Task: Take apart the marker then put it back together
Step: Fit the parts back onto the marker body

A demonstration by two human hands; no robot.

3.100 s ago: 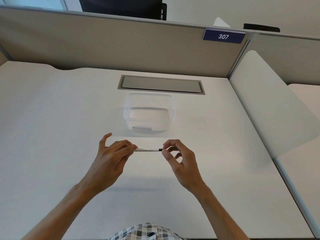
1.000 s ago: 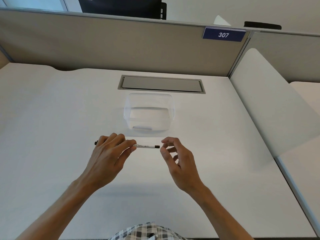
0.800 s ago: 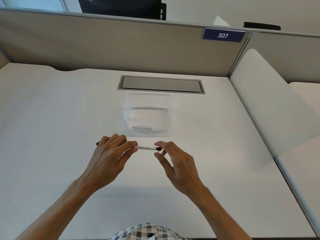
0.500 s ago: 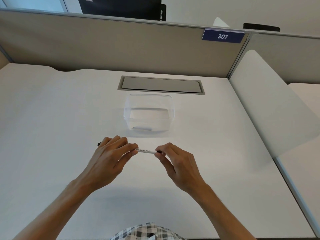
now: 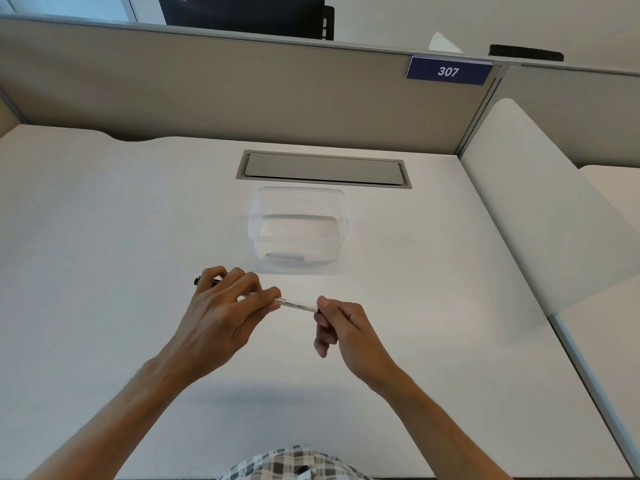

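A thin white marker (image 5: 294, 304) with black print on its barrel is held level above the white desk. Its black left end (image 5: 198, 281) pokes out past my left hand (image 5: 221, 313), which is wrapped around the left half of the barrel. My right hand (image 5: 341, 327) pinches the marker's right end between thumb and fingers, and that end is hidden inside the pinch. I cannot tell whether a cap sits under those fingers.
A clear plastic container (image 5: 298, 230) stands just beyond the hands. Behind it a grey cable-tray lid (image 5: 323, 169) is set into the desk (image 5: 104, 237). A beige partition (image 5: 225, 88) closes the back, and a white divider panel (image 5: 540, 216) rises on the right.
My right hand moved in from just off the marker's right tip and closed its fingers over that end. The marker tilted slightly, right end lower. My left hand kept its hold.
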